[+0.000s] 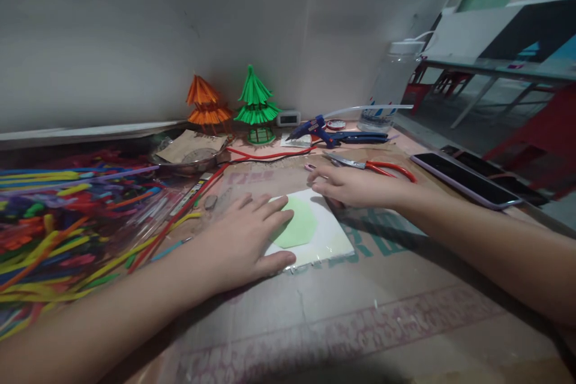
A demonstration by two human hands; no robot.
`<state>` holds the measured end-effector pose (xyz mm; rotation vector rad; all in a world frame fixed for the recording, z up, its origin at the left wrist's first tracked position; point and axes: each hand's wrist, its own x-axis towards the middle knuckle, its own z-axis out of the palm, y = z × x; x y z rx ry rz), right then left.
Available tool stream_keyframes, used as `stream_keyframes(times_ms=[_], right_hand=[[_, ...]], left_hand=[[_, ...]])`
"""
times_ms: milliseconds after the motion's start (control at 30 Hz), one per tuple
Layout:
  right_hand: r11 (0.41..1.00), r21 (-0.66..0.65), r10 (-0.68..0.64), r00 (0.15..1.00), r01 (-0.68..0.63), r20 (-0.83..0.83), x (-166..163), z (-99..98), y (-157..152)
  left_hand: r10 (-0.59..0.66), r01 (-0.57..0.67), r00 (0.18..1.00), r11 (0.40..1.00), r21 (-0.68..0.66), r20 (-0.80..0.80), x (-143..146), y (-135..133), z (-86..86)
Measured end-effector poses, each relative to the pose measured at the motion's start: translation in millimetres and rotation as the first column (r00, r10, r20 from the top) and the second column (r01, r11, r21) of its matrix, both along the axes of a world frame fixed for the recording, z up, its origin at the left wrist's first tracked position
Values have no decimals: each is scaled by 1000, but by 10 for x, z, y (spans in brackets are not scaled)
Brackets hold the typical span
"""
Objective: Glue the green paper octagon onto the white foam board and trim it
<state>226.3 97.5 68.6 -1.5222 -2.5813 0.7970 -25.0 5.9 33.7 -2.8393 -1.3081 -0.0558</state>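
My left hand lies flat with fingers spread on the left side of a white square sheet that bears a light green hexagon of paper. My right hand rests at the sheet's far right corner, fingers stretched out along its edge, holding nothing that I can see. Both hands press down on the cardboard-covered table. Red-handled scissors lie just beyond my right hand.
A pile of coloured pipe cleaners fills the left. An orange paper tree and a green paper tree stand at the wall. A blue glue gun, a plastic bottle and a phone lie right.
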Motion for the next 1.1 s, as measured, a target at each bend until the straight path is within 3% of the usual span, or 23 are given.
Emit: stream_keyframes(times_ms=[67, 233, 433, 633, 867, 1000, 1100], right_hand=[[997, -71, -15, 997, 9, -77, -28, -9, -31], [997, -78, -33, 970, 14, -243, -43, -106, 4], [1000, -23, -23, 949, 17, -314, 33, -155, 156], [997, 13, -65, 942, 73, -328, 67, -156, 231], [946, 283, -78, 960, 157, -270, 175, -120, 353], [849, 496, -147, 982, 185, -115, 306, -136, 681], [828, 536, -166, 985, 167, -51, 370, -160, 991]], left_hand=[[-5, 6, 1000, 998, 66, -17, -24, 29, 13], [-7, 4, 1000, 984, 180, 14, -68, 115, 30], [-58, 51, 990, 997, 56, 128, -56, 149, 77], [-17, 27, 956, 999, -29, 293, -31, 119, -17], [-43, 26, 951, 998, 61, 306, -18, 146, -104], [-65, 43, 978, 993, 111, 200, 51, 134, -66], [-18, 4, 993, 993, 116, 121, 118, 126, -31]])
